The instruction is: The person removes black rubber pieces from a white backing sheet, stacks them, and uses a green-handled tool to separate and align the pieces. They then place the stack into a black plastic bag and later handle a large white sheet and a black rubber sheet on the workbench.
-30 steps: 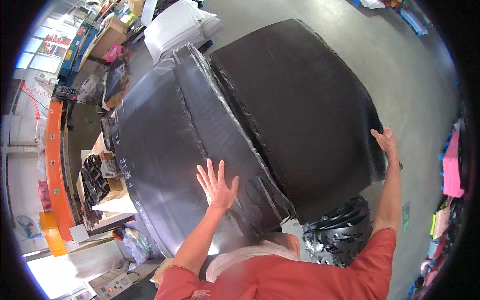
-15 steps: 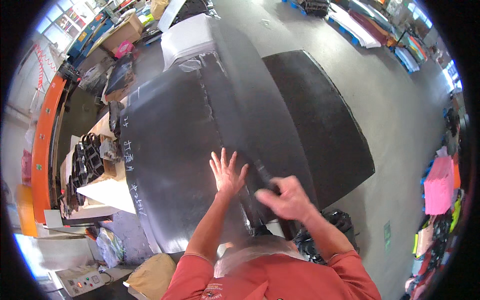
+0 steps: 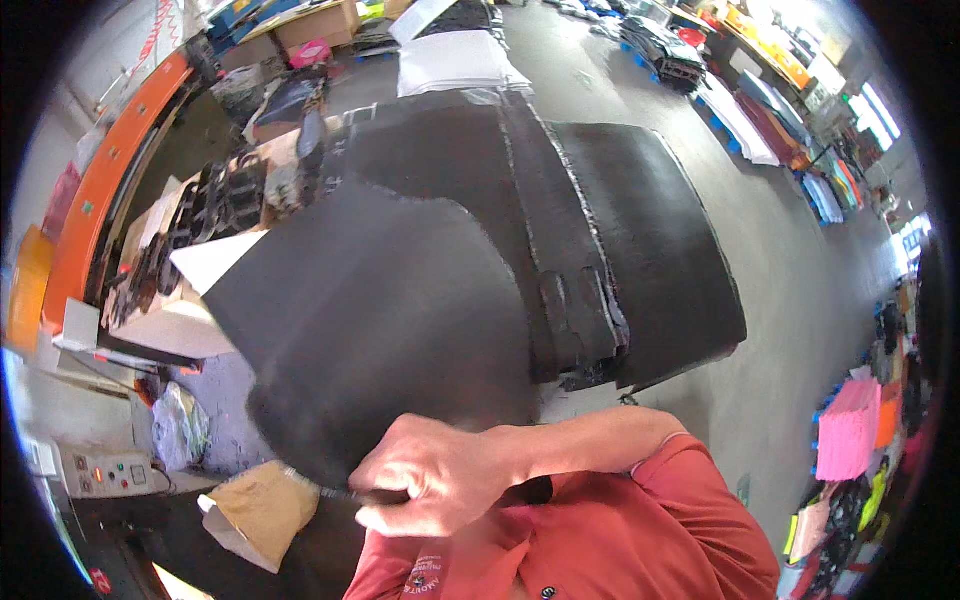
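Observation:
My right hand [image 3: 430, 478] is closed at the near edge of a large black sheet [image 3: 390, 290], its forearm crossing in front of my chest. The dark edge shows between the thumb and fingers. Lifted and curved, the sheet lies over the left part of a pile of black sheets [image 3: 440, 145]. My left hand is out of sight. On the pile's right side, several narrow black strips [image 3: 580, 310] lie with pale, ragged edges. Beyond them is another wide black sheet [image 3: 660, 230].
To the left, dark cut pieces [image 3: 215, 205] lie on a bench beside an orange machine beam [image 3: 125, 165]. A control box [image 3: 110, 470] and a brown paper bag [image 3: 262, 510] are at the lower left. White sheets [image 3: 455, 62] are stacked at the far end; pink sheets [image 3: 848, 425] stand at the right.
The top black sheet has come up and swung left, uncovering the strips. My right hand has moved left across my body onto its edge. My left hand, earlier flat on the sheet, has left view.

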The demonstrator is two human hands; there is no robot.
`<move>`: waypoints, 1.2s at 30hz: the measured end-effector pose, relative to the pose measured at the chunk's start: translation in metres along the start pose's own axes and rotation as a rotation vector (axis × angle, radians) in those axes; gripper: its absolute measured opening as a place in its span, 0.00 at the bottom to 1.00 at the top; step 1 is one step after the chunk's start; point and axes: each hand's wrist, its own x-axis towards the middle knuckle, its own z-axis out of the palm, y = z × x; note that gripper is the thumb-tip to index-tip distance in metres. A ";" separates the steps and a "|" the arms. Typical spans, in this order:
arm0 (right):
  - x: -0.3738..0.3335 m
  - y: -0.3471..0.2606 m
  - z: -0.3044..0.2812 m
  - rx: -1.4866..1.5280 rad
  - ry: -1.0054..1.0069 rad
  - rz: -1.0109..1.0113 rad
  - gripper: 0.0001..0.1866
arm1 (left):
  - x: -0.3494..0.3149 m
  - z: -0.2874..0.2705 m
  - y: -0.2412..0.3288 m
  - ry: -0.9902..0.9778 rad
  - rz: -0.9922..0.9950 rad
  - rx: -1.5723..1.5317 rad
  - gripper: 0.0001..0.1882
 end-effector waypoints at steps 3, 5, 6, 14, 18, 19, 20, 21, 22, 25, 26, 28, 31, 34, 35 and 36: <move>0.031 -0.030 0.044 0.240 -0.156 -0.017 0.16 | -0.037 -0.043 0.014 -0.006 -0.035 -0.276 0.29; 0.046 -0.045 0.068 0.287 -0.203 0.009 0.16 | -0.067 -0.075 0.020 0.021 -0.038 -0.409 0.28; 0.051 -0.050 0.079 0.305 -0.222 0.016 0.16 | -0.081 -0.092 0.023 0.048 -0.036 -0.458 0.28; 0.018 -0.070 0.048 -0.289 -0.135 -0.118 0.16 | -0.258 -0.258 0.009 0.515 -0.021 -0.572 0.26; -0.022 -0.027 0.018 -0.572 -0.328 -0.200 0.18 | -0.383 -0.288 -0.001 0.815 -0.014 -0.559 0.25; -0.035 -0.012 0.027 -0.610 -0.396 -0.161 0.17 | -0.416 -0.286 -0.002 0.900 -0.014 -0.554 0.25; -0.047 0.003 0.037 -0.619 -0.424 -0.150 0.18 | -0.446 -0.284 -0.002 0.976 -0.021 -0.532 0.24; -0.057 0.018 0.046 -0.633 -0.438 -0.147 0.17 | -0.475 -0.274 -0.003 1.047 -0.028 -0.524 0.24; -0.064 0.032 0.053 -0.664 -0.497 -0.118 0.16 | -0.510 -0.259 -0.002 1.127 -0.035 -0.529 0.24; -0.079 0.056 0.077 -0.572 -0.478 -0.151 0.16 | -0.576 -0.213 -0.004 1.344 -0.023 -0.541 0.23; -0.081 0.057 0.082 -0.582 -0.502 -0.124 0.15 | -0.594 -0.195 -0.005 1.411 -0.019 -0.543 0.23; -0.085 0.054 0.105 -0.460 -0.388 -0.061 0.13 | -0.631 -0.160 -0.002 1.539 -0.015 -0.546 0.23; -0.089 0.034 0.156 -0.404 -0.478 -0.124 0.17 | -0.676 -0.115 0.001 1.680 -0.020 -0.543 0.22; -0.085 0.004 0.219 -0.315 -0.651 -0.303 0.23 | -0.721 -0.078 0.001 1.797 0.007 -0.561 0.21; -0.085 -0.009 0.242 -0.279 -0.715 -0.382 0.23 | -0.738 -0.066 0.001 1.840 0.023 -0.571 0.21; -0.084 -0.022 0.269 -0.236 -0.804 -0.450 0.23 | -0.757 -0.053 0.000 1.887 0.036 -0.574 0.21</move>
